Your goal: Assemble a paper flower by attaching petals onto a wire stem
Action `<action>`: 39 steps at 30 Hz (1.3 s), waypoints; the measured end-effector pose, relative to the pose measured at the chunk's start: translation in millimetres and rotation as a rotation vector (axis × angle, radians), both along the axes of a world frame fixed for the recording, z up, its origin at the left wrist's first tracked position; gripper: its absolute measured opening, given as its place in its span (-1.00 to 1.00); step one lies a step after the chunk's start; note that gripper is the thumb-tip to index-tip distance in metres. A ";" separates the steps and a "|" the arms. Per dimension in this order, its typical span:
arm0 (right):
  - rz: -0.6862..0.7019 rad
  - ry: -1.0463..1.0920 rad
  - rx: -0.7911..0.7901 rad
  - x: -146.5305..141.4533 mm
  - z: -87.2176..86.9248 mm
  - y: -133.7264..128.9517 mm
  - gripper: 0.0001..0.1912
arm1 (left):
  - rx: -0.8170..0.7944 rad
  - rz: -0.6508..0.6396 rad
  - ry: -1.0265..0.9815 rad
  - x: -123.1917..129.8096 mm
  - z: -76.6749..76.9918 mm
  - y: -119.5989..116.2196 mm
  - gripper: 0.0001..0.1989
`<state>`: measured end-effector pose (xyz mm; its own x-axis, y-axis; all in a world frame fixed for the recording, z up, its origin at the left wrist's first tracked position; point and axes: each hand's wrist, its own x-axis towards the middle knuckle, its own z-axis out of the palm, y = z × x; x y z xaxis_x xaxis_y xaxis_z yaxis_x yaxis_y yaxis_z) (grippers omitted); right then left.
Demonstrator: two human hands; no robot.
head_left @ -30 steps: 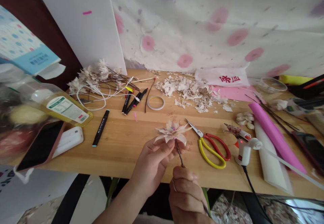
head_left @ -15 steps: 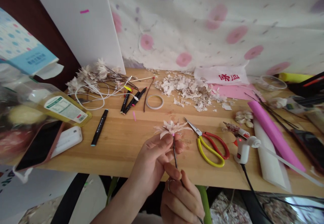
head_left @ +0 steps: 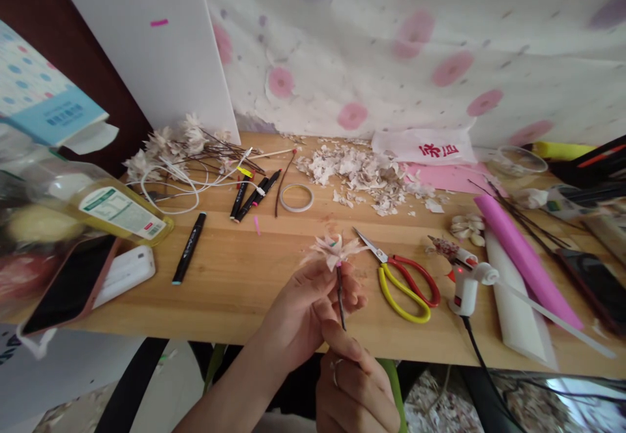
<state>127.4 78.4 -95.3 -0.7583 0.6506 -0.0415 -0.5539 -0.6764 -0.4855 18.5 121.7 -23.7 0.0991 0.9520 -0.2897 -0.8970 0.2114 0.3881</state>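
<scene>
A pale artificial flower (head_left: 337, 250) with thin layered petals stands on a dark stem, a bit of pink showing under its head. My left hand (head_left: 313, 299) pinches the flower just below the petals, thumb and fingers closed. Lower down, the fingers of my right hand (head_left: 357, 381), one with a ring, are closed around the stem. Right of the flower lie scissors (head_left: 403, 280) with one red and one yellow handle, blades slightly apart. A white glue gun (head_left: 464, 283) with a red light stands further right.
Torn petal pieces (head_left: 362, 172) are heaped at the back. Finished-looking flowers (head_left: 171, 149) and a white cable lie back left, near markers (head_left: 249, 197) and a tape roll (head_left: 297, 198). A bottle (head_left: 122, 205) and phone (head_left: 71, 283) are left; pink and white rolls (head_left: 528, 257) lie right.
The flower's head has tipped toward me, so its centre with a small greenish-white spot now shows. Both hands keep hold of it, and the view has shifted slightly.
</scene>
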 end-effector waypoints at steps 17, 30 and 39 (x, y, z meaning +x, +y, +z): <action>0.094 -0.066 -0.196 0.4 35.0 10.4 -0.65 | 0.416 0.379 0.917 -48.0 9.9 -10.0 -0.57; 0.106 -0.294 -0.087 6.4 42.3 4.6 -0.51 | 0.382 0.343 0.836 -56.4 20.3 -16.4 -0.82; 0.160 -0.290 -0.074 5.9 51.3 6.9 -0.49 | 0.672 0.354 0.998 -71.1 -3.4 -14.1 -0.64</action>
